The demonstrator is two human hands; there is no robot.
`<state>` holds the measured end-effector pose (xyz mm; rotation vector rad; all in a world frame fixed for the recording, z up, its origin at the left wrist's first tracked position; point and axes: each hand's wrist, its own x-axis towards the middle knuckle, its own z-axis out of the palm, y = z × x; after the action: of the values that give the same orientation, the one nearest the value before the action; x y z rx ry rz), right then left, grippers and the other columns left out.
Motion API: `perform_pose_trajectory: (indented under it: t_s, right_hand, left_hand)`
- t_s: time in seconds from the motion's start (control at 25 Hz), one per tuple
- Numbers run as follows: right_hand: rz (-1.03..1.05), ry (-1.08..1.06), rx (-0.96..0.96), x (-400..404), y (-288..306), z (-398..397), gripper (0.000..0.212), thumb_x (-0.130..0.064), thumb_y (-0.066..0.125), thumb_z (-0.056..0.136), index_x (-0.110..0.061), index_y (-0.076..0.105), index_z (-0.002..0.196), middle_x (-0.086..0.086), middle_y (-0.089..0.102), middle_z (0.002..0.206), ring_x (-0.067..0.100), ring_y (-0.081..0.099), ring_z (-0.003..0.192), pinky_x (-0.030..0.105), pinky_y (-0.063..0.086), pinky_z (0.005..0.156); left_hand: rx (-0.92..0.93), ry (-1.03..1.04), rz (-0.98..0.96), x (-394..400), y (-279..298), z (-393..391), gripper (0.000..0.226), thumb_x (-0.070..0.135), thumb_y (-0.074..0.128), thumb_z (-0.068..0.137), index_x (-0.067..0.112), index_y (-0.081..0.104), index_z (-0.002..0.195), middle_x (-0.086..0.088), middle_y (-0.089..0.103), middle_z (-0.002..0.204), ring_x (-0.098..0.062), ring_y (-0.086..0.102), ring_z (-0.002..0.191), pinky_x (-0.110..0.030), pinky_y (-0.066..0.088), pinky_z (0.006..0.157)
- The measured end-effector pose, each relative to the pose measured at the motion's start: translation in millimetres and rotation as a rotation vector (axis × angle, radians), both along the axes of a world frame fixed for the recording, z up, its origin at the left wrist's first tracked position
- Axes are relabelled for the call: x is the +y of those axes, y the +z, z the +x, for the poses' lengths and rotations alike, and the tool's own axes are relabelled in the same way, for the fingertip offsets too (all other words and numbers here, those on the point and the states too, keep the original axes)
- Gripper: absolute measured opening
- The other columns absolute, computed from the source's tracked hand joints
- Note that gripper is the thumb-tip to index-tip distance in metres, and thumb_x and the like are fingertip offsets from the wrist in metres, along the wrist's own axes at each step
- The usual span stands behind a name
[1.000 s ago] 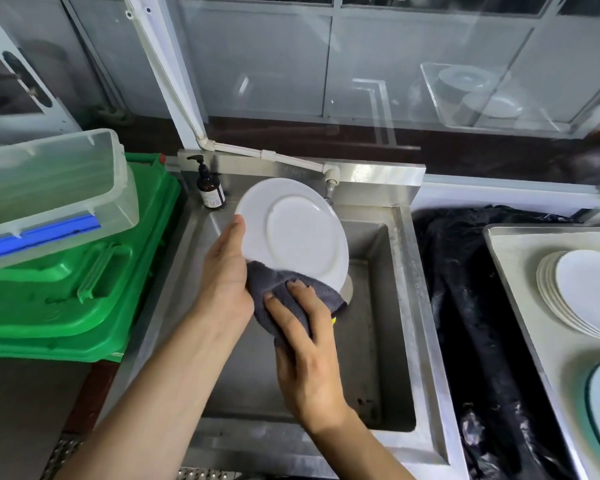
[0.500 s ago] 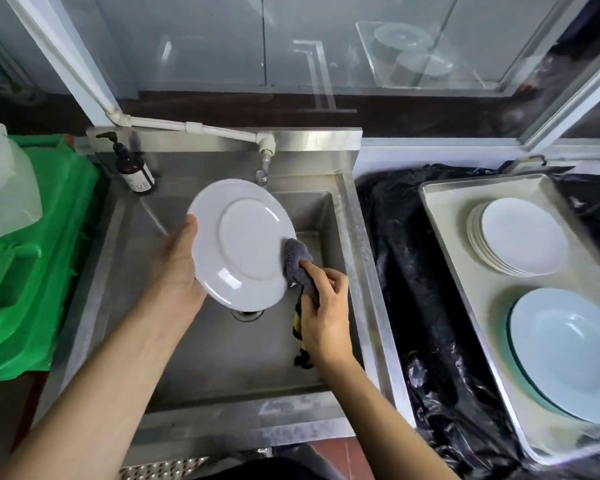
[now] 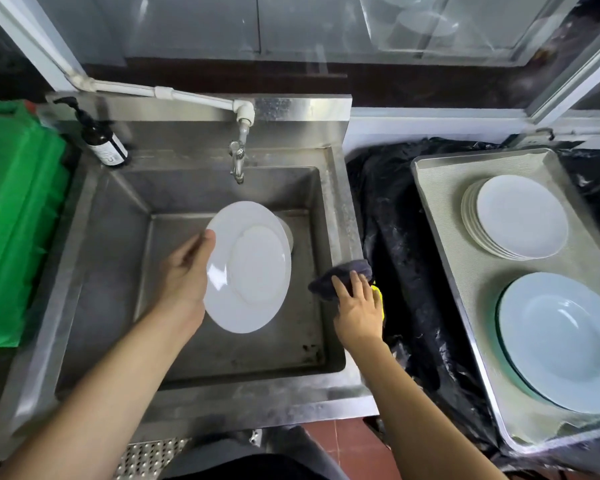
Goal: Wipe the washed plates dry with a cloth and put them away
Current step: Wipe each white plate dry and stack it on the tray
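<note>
My left hand (image 3: 187, 271) grips the left rim of a white plate (image 3: 248, 268), held tilted over the steel sink (image 3: 118, 237). Behind it, the edge of another white plate (image 3: 287, 233) shows in the basin. My right hand (image 3: 359, 306) presses a dark grey cloth (image 3: 340, 273) onto the sink's right rim, apart from the held plate; something yellow (image 3: 378, 294) peeks out beside that hand. On the metal tray (image 3: 465, 271) to the right sit a stack of small white plates (image 3: 516, 216) and larger pale blue deep plates (image 3: 561, 341).
A tap (image 3: 238, 161) hangs over the basin's back, with a dark pump bottle (image 3: 103, 140) at the back left corner. A green plastic crate (image 3: 18, 209) fills the left side. Black plastic sheeting (image 3: 406, 254) lies between sink and tray. Glass panels stand behind.
My right hand has drawn the cloth off the plate and moved right onto the sink rim. The plate stays in my left hand, and my view has shifted right.
</note>
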<state>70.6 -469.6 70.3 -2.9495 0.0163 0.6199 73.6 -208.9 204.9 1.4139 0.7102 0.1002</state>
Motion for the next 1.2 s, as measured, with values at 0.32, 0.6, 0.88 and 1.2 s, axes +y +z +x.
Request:
perform_pose_trajectory:
  t_s: [0.32, 0.6, 0.88, 1.2]
  right_hand:
    - [0.778, -0.379, -0.235, 52, 87, 19, 0.033, -0.024, 0.056, 0.099, -0.021, 0.064, 0.13, 0.005, 0.072, 0.11, 0.023, 0.066, 0.106, 0.043, 0.052, 0.095]
    - [0.89, -0.55, -0.211, 83, 174, 36, 0.046, -0.059, 0.056, 0.093, -0.018, 0.076, 0.085, 0.002, 0.077, 0.079, 0.023, 0.072, 0.085, 0.038, 0.058, 0.079]
    - [0.977, -0.671, 0.046, 80, 149, 24, 0.025, -0.018, 0.062, 0.076, 0.005, 0.068, 0.066, 0.026, 0.07, 0.067, 0.038, 0.069, 0.068, 0.041, 0.049, 0.062]
    - [1.041, -0.744, -0.101, 102, 142, -3, 0.019, -0.016, 0.062, 0.072, -0.025, 0.077, 0.063, 0.002, 0.067, 0.058, 0.021, 0.066, 0.061, 0.058, 0.062, 0.074]
  left_hand:
    - [-0.222, -0.293, 0.531, -19, 7, -4, 0.022, 0.034, 0.046, 0.103, 0.035, 0.066, 0.092, 0.014, 0.058, 0.072, 0.001, 0.049, 0.066, -0.013, 0.037, 0.06]
    - [-0.276, -0.702, 0.914, -24, 23, -18, 0.028, 0.053, 0.035, 0.102, 0.054, 0.049, 0.126, 0.015, 0.064, 0.079, -0.014, 0.064, 0.075, -0.036, 0.053, 0.066]
    - [-0.271, -0.896, 0.988, -14, 21, -46, 0.036, 0.031, 0.055, 0.101, 0.036, 0.059, 0.136, 0.011, 0.065, 0.134, -0.014, 0.062, 0.118, -0.035, 0.052, 0.095]
    - [-0.216, -0.87, 0.906, 30, 23, -49, 0.038, 0.044, 0.063, 0.094, 0.03, 0.065, 0.129, 0.014, 0.06, 0.136, -0.007, 0.05, 0.127, -0.019, 0.034, 0.103]
